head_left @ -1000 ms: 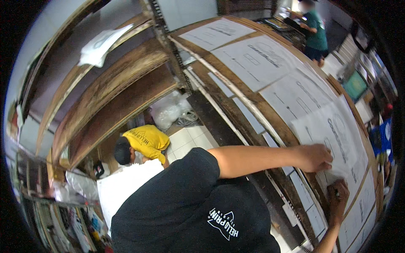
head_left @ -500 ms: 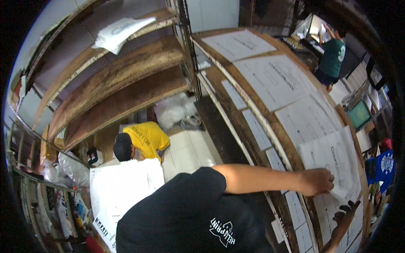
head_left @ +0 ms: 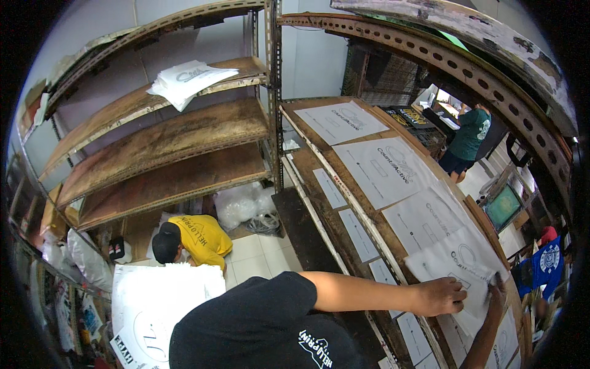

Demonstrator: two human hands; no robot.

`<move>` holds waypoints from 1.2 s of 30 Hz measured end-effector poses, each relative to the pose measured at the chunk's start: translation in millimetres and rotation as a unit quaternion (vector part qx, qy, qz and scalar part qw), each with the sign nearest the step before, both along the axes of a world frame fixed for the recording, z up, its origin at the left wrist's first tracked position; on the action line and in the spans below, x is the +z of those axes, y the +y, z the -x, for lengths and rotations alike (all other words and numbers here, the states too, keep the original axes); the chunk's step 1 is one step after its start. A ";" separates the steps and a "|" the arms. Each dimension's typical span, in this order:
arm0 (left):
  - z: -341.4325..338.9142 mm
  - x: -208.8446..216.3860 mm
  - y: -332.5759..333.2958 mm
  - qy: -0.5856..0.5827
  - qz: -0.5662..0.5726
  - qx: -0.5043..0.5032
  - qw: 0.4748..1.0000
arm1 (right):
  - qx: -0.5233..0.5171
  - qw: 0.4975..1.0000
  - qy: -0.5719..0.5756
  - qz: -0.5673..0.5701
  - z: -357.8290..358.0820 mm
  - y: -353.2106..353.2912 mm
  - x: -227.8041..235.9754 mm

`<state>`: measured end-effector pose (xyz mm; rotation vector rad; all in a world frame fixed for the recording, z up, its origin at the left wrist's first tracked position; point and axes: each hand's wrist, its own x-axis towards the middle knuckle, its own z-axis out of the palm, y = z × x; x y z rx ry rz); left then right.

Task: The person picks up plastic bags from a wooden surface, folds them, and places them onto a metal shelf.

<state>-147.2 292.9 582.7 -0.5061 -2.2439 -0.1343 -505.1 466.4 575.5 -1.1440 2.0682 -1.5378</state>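
Note:
A thin white printed sheet [head_left: 452,261] lies askew over other printed sheets on the long brown shelf to my right. My left hand [head_left: 439,296], its arm stretched across from a black sleeve, is closed with curled fingers at the sheet's near-left edge. At the sheet's right edge is my right hand [head_left: 495,290], somewhat smeared; its fingertips seem to pinch the corner there. Farther along the same shelf, more flat printed sheets [head_left: 387,166] lie in a row, partly overlapping. Both thumbs are hard to make out.
Smaller white sheets [head_left: 358,234] lie on the shelf below. A metal beam [head_left: 442,58] crosses overhead. To the left stand wooden shelves [head_left: 166,138] with a sheet stack [head_left: 187,83]. A person in yellow [head_left: 200,240] crouches beyond a white board [head_left: 163,301]; two other people are at the right.
My view has shifted, bringing the overhead beam into sight. My left hand has drawn back from the right one, and the right hand's spread fingers have come up to the sheet's edge.

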 end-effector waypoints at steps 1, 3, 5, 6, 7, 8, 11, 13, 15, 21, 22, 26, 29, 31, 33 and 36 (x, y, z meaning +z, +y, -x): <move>-10.2 1.2 -0.9 -0.005 0.002 0.007 1.000 | 0.014 1.000 0.008 0.027 -18.2 -13.8 11.4; -72.7 36.9 1.2 -0.026 -0.096 -0.041 0.994 | 0.047 0.996 0.008 0.071 -110.2 -45.4 66.8; -115.5 42.2 -7.3 0.031 -0.204 -0.116 0.972 | 0.062 0.993 0.008 0.104 -192.3 -47.7 110.8; -138.3 32.5 -17.3 0.034 -0.233 -0.065 0.970 | 0.087 0.989 0.002 0.123 -228.9 -54.3 123.4; -161.5 24.6 -29.0 0.011 -0.310 -0.013 0.951 | 0.110 0.984 -0.008 0.141 -262.2 -62.0 136.5; -184.8 32.7 -41.3 0.029 -0.324 0.066 0.943 | 0.126 0.981 0.010 0.149 -289.4 -66.2 143.1; -235.4 7.9 -74.9 0.059 -0.500 0.251 0.827 | 0.194 0.973 -0.006 0.125 -356.3 -81.2 152.4; -264.3 -23.0 -100.8 0.066 -0.631 0.208 0.744 | 0.289 0.952 0.037 0.094 -391.0 -96.5 162.7; -282.5 -47.3 -120.4 0.066 -0.694 0.167 0.698 | 0.388 0.912 0.100 0.088 -415.3 -119.2 167.4; -331.3 -39.9 -148.9 0.094 -0.825 -0.180 0.527 | 0.463 0.865 0.144 0.131 -453.5 -172.2 172.2; -342.2 -31.5 -155.2 0.104 -0.822 -0.241 0.505 | 0.453 0.870 0.152 0.121 -455.1 -180.4 170.0; -370.0 -10.0 -192.7 0.148 -0.790 -0.098 0.587 | 0.422 0.893 0.115 0.102 -458.4 -212.8 153.2; -386.9 -15.0 -213.3 0.091 -0.859 -0.093 0.496 | 0.414 0.902 0.086 0.083 -478.9 -252.1 145.1; -387.8 -51.1 -225.2 0.067 -0.898 -0.060 0.431 | 0.445 0.886 0.108 0.074 -503.3 -286.4 144.7; -396.8 -84.1 -235.8 0.019 -0.932 -0.136 0.336 | 0.467 0.878 0.101 0.036 -528.0 -325.9 135.1; -417.0 -123.6 -264.7 -0.012 -0.946 -0.157 0.282 | 0.522 0.845 0.114 0.019 -567.3 -388.6 117.1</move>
